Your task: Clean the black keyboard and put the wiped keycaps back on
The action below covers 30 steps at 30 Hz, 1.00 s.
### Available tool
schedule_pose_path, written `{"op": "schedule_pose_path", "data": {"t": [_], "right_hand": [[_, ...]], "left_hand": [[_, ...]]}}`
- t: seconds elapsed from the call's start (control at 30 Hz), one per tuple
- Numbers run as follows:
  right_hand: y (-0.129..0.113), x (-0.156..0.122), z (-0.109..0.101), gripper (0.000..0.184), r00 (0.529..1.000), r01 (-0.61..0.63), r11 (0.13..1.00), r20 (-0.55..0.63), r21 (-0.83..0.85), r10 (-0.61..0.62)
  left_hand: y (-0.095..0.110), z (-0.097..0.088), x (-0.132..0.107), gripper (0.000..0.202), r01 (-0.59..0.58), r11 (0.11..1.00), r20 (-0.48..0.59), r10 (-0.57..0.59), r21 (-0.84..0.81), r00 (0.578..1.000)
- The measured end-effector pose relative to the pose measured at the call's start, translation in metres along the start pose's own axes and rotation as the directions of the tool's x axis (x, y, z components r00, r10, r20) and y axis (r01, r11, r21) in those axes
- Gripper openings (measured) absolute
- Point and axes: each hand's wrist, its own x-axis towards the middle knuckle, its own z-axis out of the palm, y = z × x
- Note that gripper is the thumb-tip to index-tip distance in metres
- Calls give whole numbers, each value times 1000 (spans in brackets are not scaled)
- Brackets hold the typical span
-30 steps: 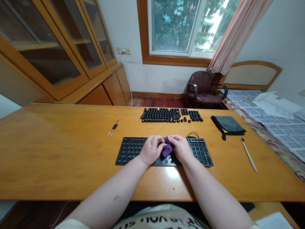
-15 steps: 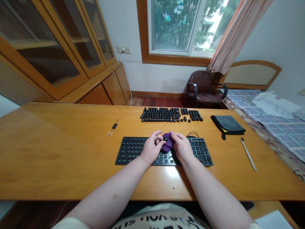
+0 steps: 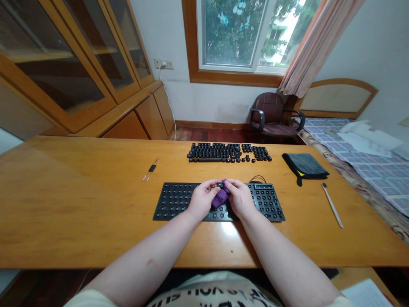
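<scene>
While the left hand [image 3: 202, 198] pinches a black keycap [image 3: 220, 185], the right hand [image 3: 240, 198] pinches purple cloth [image 3: 220, 199] against it.

1 maroon armchair [image 3: 270, 105] stands beside the checkered bed [image 3: 380, 170].

On counter [image 3: 79, 200]: keyboard base [image 3: 175, 201] central. Clock from base: keycap rows [image 3: 214, 152] 12, near far edge; folded cloth [image 3: 305, 165] 2; brush [image 3: 332, 206] 3, just nearer than folded cloth; wire tool [image 3: 152, 168] 10. Cable loop [image 3: 258, 177] behind base, toward 1. Small cloth [image 3: 220, 199] over base, between left grip [image 3: 201, 199] and right grip [image 3: 241, 198]; single keycap [image 3: 220, 185] at small cloth's 12. Beyond counter: window [image 3: 228, 38] 12, chair [image 3: 270, 106] 1, bed [image 3: 358, 145] 2, cabinet [image 3: 148, 111] 10.
</scene>
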Motion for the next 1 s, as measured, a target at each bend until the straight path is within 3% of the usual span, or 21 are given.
{"op": "schedule_pose_path", "data": {"t": [0.17, 0.33, 0.57, 0.73, 0.9, 1.0], "right_hand": [[3, -1, 1, 16, 998, 58, 998, -19, -16, -59], [-6, -7, 2, 26, 984, 179, 962, 56, -207, -171], [-13, -8, 1, 21, 990, 83, 970, 134, -228, -53], [-12, -8, 2, 18, 993, 105, 957, 87, -271, -84], [-14, -10, 2, 17, 973, 210, 920, 167, -330, -162], [-14, -8, 1, 17, 981, 165, 928, 155, -335, -118]], "left_hand": [[0, 0, -1, 24, -2, 998, -39, 0, -67, 999], [-3, -1, -2, 22, -81, 994, -94, 74, -75, 993], [-2, -4, -4, 21, -66, 997, -95, 62, -39, 994], [-1, -5, -3, 22, -100, 994, -123, 103, 32, 987], [-1, -6, -5, 22, -118, 989, -130, 129, 86, 983], [0, -6, -7, 22, -129, 979, -134, 150, 156, 979]]}}
